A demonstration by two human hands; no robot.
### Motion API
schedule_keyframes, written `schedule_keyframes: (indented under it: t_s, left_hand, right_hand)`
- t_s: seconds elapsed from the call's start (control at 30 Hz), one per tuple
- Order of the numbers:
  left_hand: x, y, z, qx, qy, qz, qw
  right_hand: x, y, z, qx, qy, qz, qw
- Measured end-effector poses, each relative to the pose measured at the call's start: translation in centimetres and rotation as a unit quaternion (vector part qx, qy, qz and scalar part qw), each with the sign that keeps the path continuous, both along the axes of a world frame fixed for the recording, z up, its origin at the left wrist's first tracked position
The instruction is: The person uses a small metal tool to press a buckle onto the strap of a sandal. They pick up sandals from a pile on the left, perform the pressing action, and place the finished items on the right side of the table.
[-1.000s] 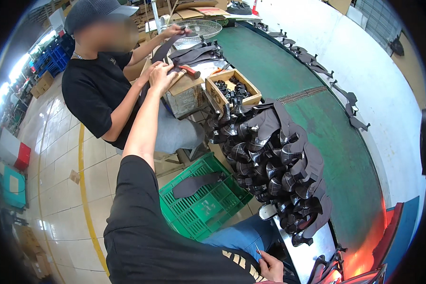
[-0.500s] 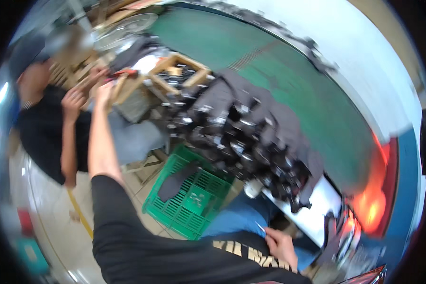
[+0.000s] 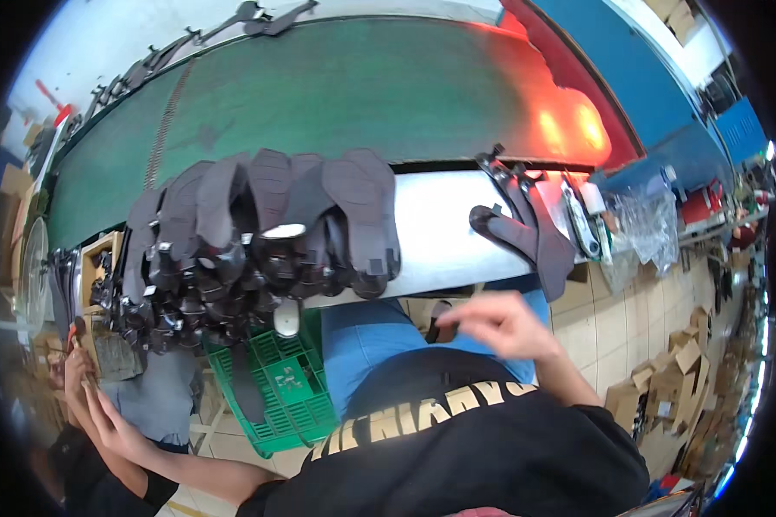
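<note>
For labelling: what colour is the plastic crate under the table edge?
Green, the slatted plastic crate, seen in the head view.

Green crate (image 3: 284,392) — cardboard boxes (image 3: 664,379) beyond

I wear a black T-shirt (image 3: 491,448) with short sleeves. It has big gold letters (image 3: 422,414) across the front. My pants are blue jeans (image 3: 371,345). My arms are bare below the sleeves. I have no gloves, rings or watch on my hands (image 3: 500,323).
</note>
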State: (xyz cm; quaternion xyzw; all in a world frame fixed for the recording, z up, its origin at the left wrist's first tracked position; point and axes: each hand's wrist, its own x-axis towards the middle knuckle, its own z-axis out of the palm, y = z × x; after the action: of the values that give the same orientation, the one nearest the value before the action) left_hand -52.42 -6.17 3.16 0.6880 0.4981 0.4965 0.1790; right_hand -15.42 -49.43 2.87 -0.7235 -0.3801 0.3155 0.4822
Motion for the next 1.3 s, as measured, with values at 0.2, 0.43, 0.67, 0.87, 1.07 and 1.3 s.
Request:
schedule_keyframes:
  t_s: [0.2, 0.43, 0.67, 0.87, 1.07, 1.3]
  left_hand:
    - [19.0, -18.5, 1.0, -0.154, -0.174, -0.763, 0.603]
    - [39.6, -30.9, -8.4, -0.02, 0.056, -0.598, 0.799]
    - [43.2, -32.0, -10.9, 0.046, 0.001, -0.637, 0.77]
    - [38.4, -29.1, -3.1, 0.18, -0.067, -0.6, 0.776]
    - [37.6, -26.6, -0.5, 0.125, -0.132, -0.64, 0.746]
    - [36.9, -28.9, -4.0, -0.315, -0.068, -0.705, 0.631]
  right_hand:
    - [10.2, -6.3, -2.7, -0.103, -0.347, -0.307, 0.88]
    - [13.3, -9.0, -5.4, -0.265, -0.352, -0.327, 0.836]
    - [13.3, -11.6, -5.8, -0.188, -0.184, -0.312, 0.913]
    - [15.1, -13.1, -6.6, -0.201, -0.147, -0.332, 0.91]
    - [13.5, -10.1, -7.9, -0.205, -0.292, -0.368, 0.859]
    - [10.7, -9.7, -6.1, -0.032, -0.277, -0.414, 0.867]
